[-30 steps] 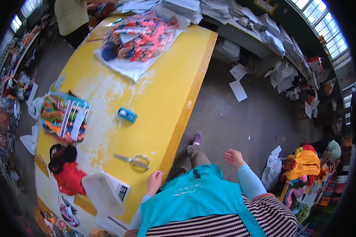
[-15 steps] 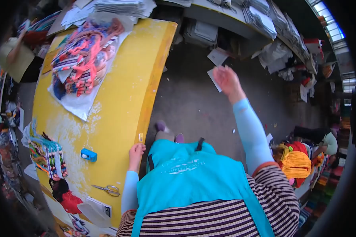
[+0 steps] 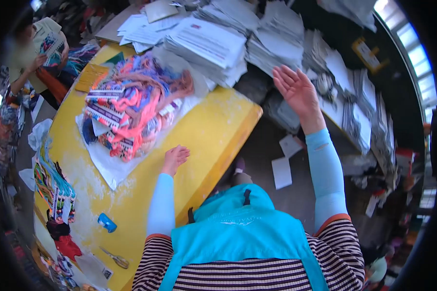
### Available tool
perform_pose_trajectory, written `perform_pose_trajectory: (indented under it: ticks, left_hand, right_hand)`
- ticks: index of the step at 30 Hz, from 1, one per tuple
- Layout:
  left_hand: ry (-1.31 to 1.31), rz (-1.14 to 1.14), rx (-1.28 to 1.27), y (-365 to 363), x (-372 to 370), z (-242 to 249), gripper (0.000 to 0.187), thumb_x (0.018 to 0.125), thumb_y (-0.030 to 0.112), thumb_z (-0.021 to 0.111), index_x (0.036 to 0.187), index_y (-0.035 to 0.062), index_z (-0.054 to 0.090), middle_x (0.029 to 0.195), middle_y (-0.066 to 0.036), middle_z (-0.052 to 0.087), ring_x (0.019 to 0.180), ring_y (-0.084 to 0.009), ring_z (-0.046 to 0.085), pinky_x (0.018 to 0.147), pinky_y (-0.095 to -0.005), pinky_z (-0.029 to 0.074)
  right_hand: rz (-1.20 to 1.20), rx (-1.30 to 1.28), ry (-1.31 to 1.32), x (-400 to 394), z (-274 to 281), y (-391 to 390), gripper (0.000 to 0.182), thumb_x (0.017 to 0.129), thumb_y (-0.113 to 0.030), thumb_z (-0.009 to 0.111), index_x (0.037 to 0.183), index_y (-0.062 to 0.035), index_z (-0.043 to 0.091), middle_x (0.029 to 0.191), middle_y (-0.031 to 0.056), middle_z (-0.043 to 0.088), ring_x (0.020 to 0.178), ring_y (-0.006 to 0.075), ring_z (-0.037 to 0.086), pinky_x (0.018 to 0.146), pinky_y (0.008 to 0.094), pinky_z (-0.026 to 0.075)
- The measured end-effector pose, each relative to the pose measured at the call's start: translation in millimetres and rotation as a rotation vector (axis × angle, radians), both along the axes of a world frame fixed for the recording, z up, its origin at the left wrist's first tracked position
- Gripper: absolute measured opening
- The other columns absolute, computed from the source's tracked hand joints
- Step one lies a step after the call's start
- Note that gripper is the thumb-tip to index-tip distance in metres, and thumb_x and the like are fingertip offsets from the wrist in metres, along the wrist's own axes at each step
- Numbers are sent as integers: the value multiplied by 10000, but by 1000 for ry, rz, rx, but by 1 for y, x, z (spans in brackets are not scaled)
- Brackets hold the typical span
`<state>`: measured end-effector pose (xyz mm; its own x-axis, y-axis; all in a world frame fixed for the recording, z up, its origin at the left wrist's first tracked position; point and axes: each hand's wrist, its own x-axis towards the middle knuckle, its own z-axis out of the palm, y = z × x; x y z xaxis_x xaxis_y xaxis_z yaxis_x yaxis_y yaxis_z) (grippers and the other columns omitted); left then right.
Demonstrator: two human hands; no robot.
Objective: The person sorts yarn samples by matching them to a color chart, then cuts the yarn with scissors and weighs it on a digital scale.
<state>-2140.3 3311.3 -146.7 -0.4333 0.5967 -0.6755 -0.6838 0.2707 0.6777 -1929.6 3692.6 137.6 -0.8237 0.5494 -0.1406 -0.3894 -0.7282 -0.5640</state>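
**Inspector A:** Bundle of coloured cords (image 3: 131,109), banded with striped paper labels, lies on a white sheet (image 3: 109,167) at the far part of the yellow table (image 3: 204,133). Left hand (image 3: 175,157)?

**Inspector B:** Resting on the bare table just beside the sheet's near edge, fingers loosely curled, grip holding nothing. It does not touch the bundle.

**Inspector A:** Right hand (image 3: 298,89)?

**Inspector B:** Raised in the air, palm spread, grip wide and empty, in front of the stacks of white paper (image 3: 206,46) beyond the table's end.

**Inspector A:** Other items?

**Inspector B:** Smaller cord bundle (image 3: 53,184) at the table's left edge; blue object (image 3: 107,222) and scissors (image 3: 115,259) nearer the person, well apart from both hands. Another person (image 3: 31,58) stands at the far left corner, holding a printed card
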Motion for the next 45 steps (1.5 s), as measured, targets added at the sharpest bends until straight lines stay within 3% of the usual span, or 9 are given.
perform_pose_trajectory:
  ticks: [9, 14, 18, 21, 26, 31, 34, 42, 45]
  left_hand:
    - [53, 134, -198, 148, -74, -66, 342, 942, 359, 600, 887, 25, 643, 782, -103, 711, 623, -188, 693, 500, -288, 532]
    - [-72, 222, -328, 160, -85, -50, 337, 920, 328, 636, 818, 7, 633, 689, -129, 695, 530, -196, 676, 434, -300, 523]
    - [-165, 183, -422, 163, -91, -46, 395, 911, 351, 648, 798, -27, 662, 694, -150, 695, 530, -206, 677, 454, -295, 534]
    - [-240, 187, -466, 169, -100, -28, 404, 910, 348, 653, 807, -42, 655, 712, -161, 699, 556, -224, 692, 483, -313, 560]
    - [-306, 194, -508, 169, -102, -33, 436, 892, 405, 670, 783, -17, 657, 703, -137, 695, 553, -211, 683, 501, -297, 558]
    - [-330, 247, -513, 168, -98, -41, 417, 870, 391, 710, 787, -13, 648, 700, -128, 682, 571, -215, 685, 535, -312, 575]
    - [-363, 293, -499, 168, -98, -41, 405, 859, 375, 730, 788, -14, 644, 710, -124, 678, 581, -218, 687, 538, -318, 579]
    - [-373, 300, -477, 170, -101, -36, 386, 867, 354, 724, 782, -14, 644, 702, -120, 675, 582, -215, 688, 530, -319, 579]
    - [-367, 285, -472, 168, -100, -40, 391, 873, 357, 714, 775, -16, 646, 701, -126, 679, 581, -215, 689, 530, -320, 578]
  right_hand:
    - [257, 107, -141, -414, -1, 125, 519, 987, -182, 504, 1361, 127, 318, 1441, 311, 359, 1361, 418, 363, 1145, 476, 338]
    - [203, -6, -355, -611, -99, 180, 633, 982, -154, 505, 1477, 58, 173, 1506, 274, 258, 1384, 418, 324, 1122, 486, 362]
    - [100, 71, -354, -739, -218, 238, 515, 941, -168, 551, 1358, 37, 331, 1392, 273, 385, 1251, 436, 430, 1046, 553, 404]
    - [20, 42, -302, -777, -276, 272, 365, 871, -133, 603, 1201, -38, 478, 1072, 148, 526, 891, 295, 565, 767, 458, 545]
    - [-206, -208, -356, -813, -279, 281, 346, 875, -32, 524, 1215, -22, 463, 1226, 188, 473, 927, 315, 590, 691, 380, 568]
    - [-318, -254, -521, -832, -290, 298, 241, 890, -91, 583, 1114, -17, 534, 995, 142, 583, 710, 217, 587, 526, 295, 516]
    - [-305, -172, -573, -838, -298, 307, 204, 888, -131, 621, 1054, -26, 566, 846, 102, 593, 673, 177, 562, 506, 269, 489]
    - [-343, -111, -392, -848, -281, 297, 365, 845, -8, 550, 1198, 71, 508, 1131, 213, 622, 1008, 366, 647, 787, 490, 580]
    - [-327, -100, -342, -858, -276, 290, 351, 824, 62, 489, 1170, 123, 485, 1134, 236, 602, 997, 383, 643, 770, 472, 612]
